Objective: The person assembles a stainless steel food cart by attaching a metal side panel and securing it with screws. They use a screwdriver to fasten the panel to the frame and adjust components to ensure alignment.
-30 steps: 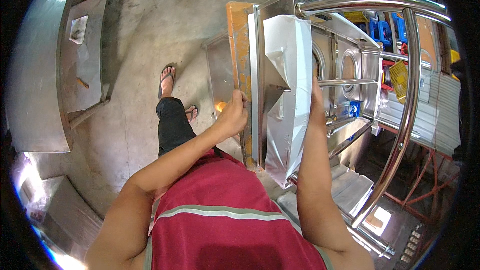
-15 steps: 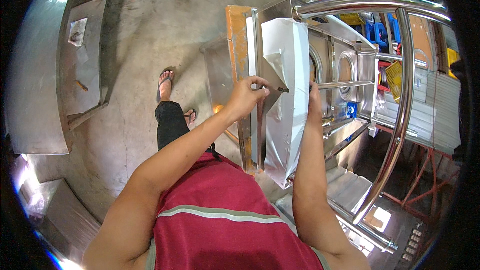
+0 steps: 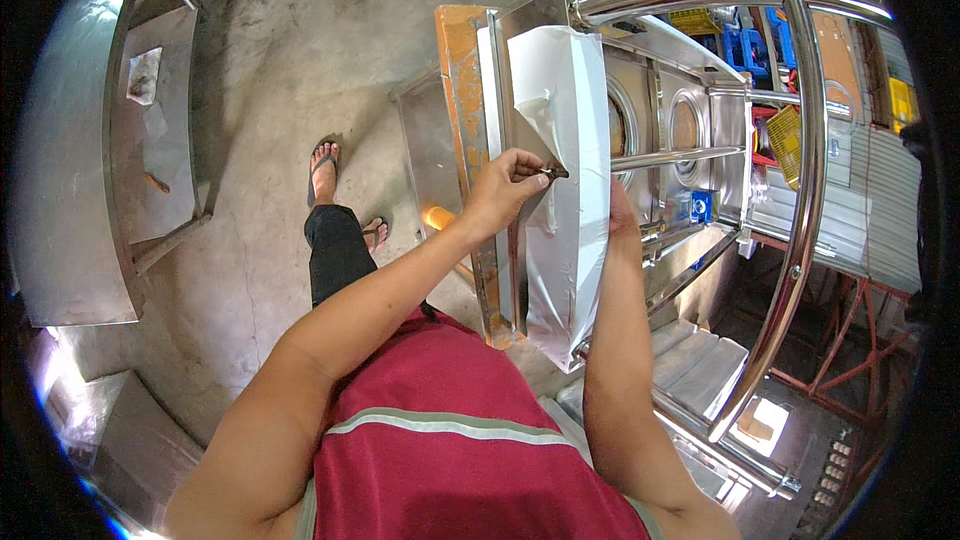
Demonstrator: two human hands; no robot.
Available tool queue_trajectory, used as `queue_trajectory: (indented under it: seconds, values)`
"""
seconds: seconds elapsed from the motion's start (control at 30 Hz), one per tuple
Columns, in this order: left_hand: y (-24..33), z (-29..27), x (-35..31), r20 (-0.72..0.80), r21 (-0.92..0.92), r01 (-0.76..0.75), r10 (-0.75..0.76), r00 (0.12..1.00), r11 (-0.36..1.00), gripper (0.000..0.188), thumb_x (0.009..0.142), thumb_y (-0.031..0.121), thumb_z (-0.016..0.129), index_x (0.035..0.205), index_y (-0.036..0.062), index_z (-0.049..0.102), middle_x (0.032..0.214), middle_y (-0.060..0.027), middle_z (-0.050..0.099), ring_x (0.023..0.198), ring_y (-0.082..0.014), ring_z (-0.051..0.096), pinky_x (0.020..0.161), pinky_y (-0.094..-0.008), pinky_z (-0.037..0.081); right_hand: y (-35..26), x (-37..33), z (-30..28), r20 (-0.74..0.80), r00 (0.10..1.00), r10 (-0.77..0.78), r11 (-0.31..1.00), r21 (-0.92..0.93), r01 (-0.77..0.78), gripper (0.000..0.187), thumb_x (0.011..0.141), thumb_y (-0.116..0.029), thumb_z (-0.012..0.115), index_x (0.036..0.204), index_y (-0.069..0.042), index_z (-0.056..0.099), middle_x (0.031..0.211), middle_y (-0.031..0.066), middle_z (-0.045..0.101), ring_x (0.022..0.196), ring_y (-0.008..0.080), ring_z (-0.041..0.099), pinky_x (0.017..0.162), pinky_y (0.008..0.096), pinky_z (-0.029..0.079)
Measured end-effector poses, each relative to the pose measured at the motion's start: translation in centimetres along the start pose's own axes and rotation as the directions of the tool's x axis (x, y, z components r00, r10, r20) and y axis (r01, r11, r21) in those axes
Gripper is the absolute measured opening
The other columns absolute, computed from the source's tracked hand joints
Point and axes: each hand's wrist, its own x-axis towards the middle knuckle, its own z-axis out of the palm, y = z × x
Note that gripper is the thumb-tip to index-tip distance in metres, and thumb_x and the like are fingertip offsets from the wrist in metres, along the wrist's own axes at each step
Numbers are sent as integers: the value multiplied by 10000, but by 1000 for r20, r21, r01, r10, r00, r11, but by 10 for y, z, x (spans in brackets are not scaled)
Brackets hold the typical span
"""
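Film (image 3: 565,140), white and thin, clings to the steel panel (image 3: 520,50); left hand (image 3: 505,190) pinches a loose edge at mid-height, fingers together. Right hand (image 3: 622,220) sits behind the panel, grip hidden. Looks light, floppy, tearable, so best gripped near the edge

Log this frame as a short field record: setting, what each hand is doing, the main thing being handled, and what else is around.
setting: workshop with a concrete floor, seen from above
left hand: pinches a small dark thing against the white film
right hand: mostly hidden behind the panel, at its right edge
white film: covers the steel panel, partly wrinkled near the top
nearby: curved steel rail, orange-stained board, steel bench at left
feet: in sandals
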Motion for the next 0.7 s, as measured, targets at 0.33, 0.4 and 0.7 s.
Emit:
queue_trajectory:
  seconds: [0.33,0.4,0.7]
  values:
    - [-1,-1,2,40,-210,91,-84,996,973,264,948,35,715,1188,-28,625,1053,-91,713,929,-139,674,820,-274,560,10,-8,1,146,989,22,999,38,-28,364,1034,-264,573,1206,40,678,1039,138,751,858,222,753,734,349,634]
    - [0,-3,2,55,-205,72,-62,997,976,273,946,36,717,1195,-27,626,1055,-89,714,934,-139,675,824,-275,562,9,-9,4,125,992,18,999,25,-21,365,1034,-264,572,1206,39,679,1038,138,751,856,221,752,734,348,633]
    - [1,-1,-5,-3,-133,-14,14,1000,991,260,948,63,726,1169,-20,616,1045,-93,720,928,-132,677,814,-266,552,7,-11,15,49,999,2,999,-34,0,367,1034,-268,567,1203,37,681,1037,136,750,850,219,750,729,345,629]
